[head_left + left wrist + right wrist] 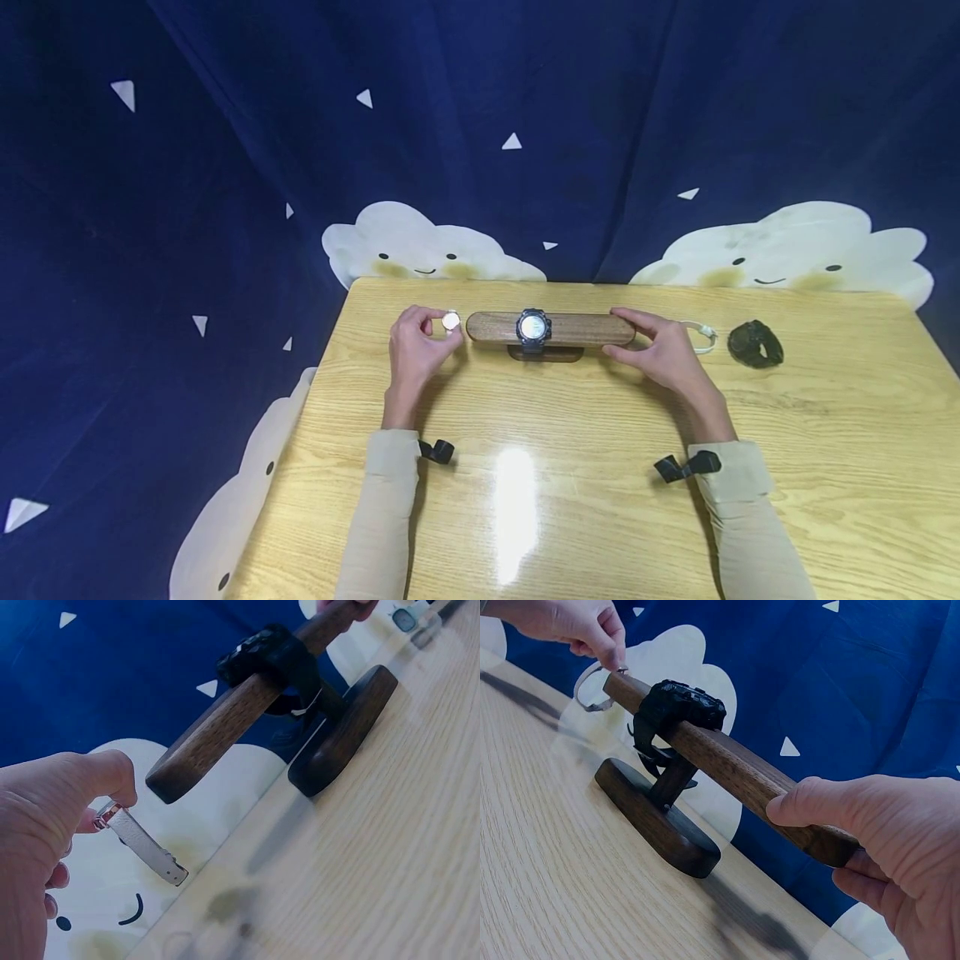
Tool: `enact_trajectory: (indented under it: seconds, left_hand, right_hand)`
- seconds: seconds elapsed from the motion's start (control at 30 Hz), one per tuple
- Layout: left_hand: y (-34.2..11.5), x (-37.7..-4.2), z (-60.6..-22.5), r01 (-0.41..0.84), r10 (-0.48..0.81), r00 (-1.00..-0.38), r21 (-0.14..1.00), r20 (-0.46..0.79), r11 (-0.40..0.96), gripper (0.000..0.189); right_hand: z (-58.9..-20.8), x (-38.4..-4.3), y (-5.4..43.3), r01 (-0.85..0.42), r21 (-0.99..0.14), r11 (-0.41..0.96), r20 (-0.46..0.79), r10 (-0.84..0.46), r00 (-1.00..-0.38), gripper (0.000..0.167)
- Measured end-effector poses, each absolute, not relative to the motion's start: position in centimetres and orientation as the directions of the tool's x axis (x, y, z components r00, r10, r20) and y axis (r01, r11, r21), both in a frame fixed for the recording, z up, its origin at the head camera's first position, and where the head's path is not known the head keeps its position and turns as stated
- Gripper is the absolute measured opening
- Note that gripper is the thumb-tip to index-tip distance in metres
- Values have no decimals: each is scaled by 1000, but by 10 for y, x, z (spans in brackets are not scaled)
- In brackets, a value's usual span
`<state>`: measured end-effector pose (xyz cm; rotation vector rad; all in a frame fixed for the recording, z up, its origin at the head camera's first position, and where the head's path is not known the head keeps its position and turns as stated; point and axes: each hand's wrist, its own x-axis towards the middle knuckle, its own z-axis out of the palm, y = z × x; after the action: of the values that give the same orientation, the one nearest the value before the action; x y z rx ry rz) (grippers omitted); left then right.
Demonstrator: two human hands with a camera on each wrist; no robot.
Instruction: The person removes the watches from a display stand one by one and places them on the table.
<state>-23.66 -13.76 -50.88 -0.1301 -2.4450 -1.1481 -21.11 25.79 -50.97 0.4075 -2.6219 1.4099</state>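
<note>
A dark wooden watch stand (pixel 495 327) has a long rounded bar on a post above an oval base (pixel 656 825). Around the middle of the bar sits a black chunky wristwatch (pixel 533 327). My right hand (pixel 663 354) grips the bar's right end, thumb on the near side. Just off the left end, my left hand (pixel 416 346) pinches a small watch with a white strap (pixel 146 844) between thumb and fingers. Its round face (pixel 451 321) points up in the head view, and the strap hangs down in the left wrist view.
On the table (pixel 600 517), right of the stand, lie a white-strapped watch (pixel 703 336) and a black watch (pixel 754 343). A dark blue curtain (pixel 465 125) with white clouds hangs behind the table's back edge and along its left side.
</note>
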Motion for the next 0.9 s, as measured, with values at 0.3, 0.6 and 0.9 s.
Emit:
enact_trajectory:
  seconds: [0.3,0.6,0.9]
  left_hand:
    - [-145,-237,-509,239,-115,-906,715,408,657,29]
    - [-158,-239,-512,192,-138,-914,705,382,683,30]
    - [-170,-239,-512,157,-141,-906,628,398,762,27]
  right_hand:
    - [-509,-211,258,-303,-795,526,249,-173,-953,61]
    - [-510,-211,258,-302,-794,528,245,-176,-953,61]
    - [-510,-211,258,-283,-805,522,225,-173,-959,61]
